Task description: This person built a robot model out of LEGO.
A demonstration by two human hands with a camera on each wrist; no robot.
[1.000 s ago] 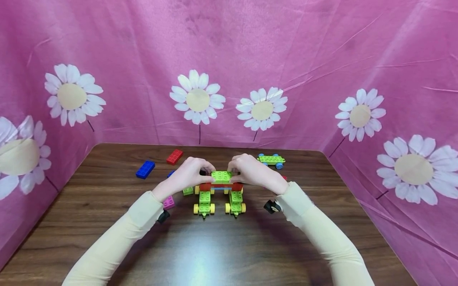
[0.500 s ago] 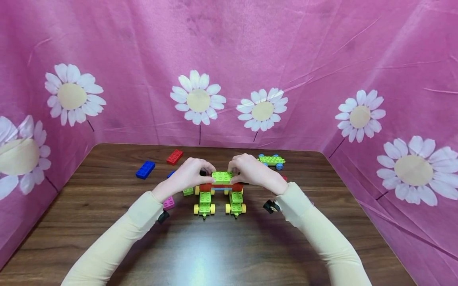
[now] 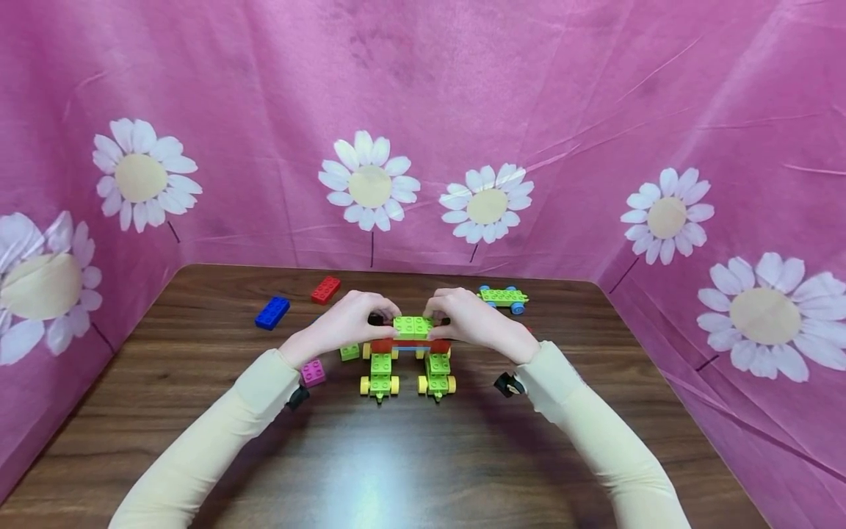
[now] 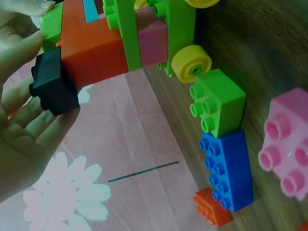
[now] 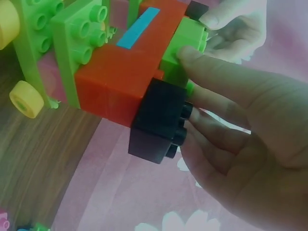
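A toy-brick build stands on the table, with two lime-green bricks (image 3: pixel 413 327) side by side on its top. Below them is a red section (image 5: pixel 115 79) with a light blue strip, carried on lime-green wheeled bases (image 3: pixel 380 383) with yellow wheels. My left hand (image 3: pixel 353 317) pinches the left lime-green brick, thumb on its near side, fingers behind. My right hand (image 3: pixel 465 319) pinches the right one in the same way. A black brick sits beside the lime-green ones at each end, the left black brick (image 4: pixel 57 82) and the right black brick (image 5: pixel 161 120), close to my fingers.
Left of the build lie a pink brick (image 3: pixel 313 372), a small green brick (image 3: pixel 349 353), a blue brick (image 3: pixel 272 313) and a red brick (image 3: pixel 326 290). A lime-green wheeled base (image 3: pixel 504 297) with blue wheels stands at the back right, before the pink cloth (image 3: pixel 423 95).
The head view has shifted slightly, moving the scene a little to the right. Both hands stay on the lime-green bricks, and the build keeps its shape.
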